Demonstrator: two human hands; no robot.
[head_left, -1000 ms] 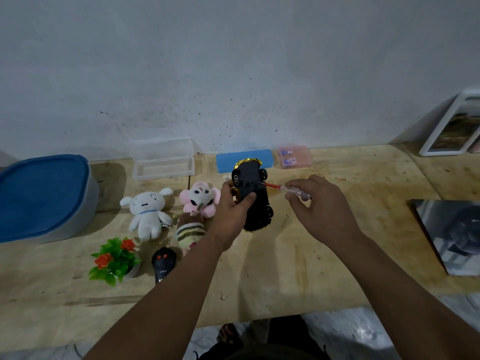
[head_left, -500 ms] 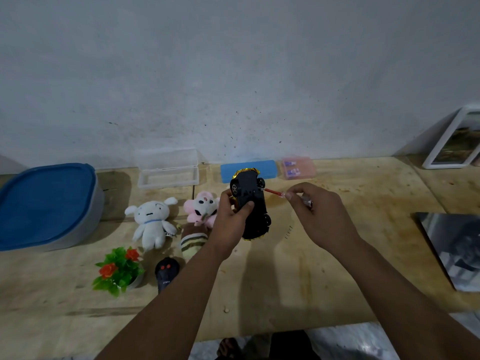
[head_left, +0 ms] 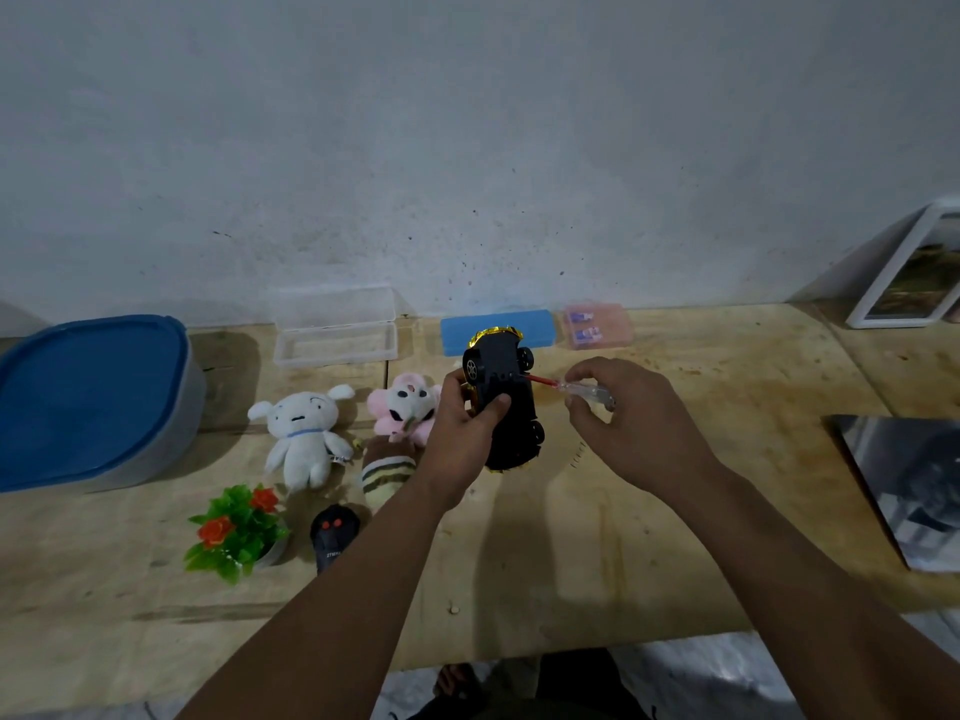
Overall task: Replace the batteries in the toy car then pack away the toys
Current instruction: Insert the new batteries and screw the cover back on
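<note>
Upturned toy car [head_left: 503,402] in left hand's [head_left: 460,444] grip, right hand [head_left: 631,420] pinching screwdriver [head_left: 574,391] against its underside.

Wooden table [head_left: 597,563]: blue-lidded tub [head_left: 93,402], clear box [head_left: 335,335], plush toys [head_left: 301,433], remote [head_left: 332,537], plant [head_left: 236,530].

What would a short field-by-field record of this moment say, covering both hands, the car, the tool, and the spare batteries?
left hand: left hand grips the toy car, underside facing the camera
right hand: right hand pinches the screwdriver
tool tip: at the car's underside
batteries: in the pink case by the wall
storage: blue-lidded tub, lid on
toys on table: white plush, pink plush, remote
</note>
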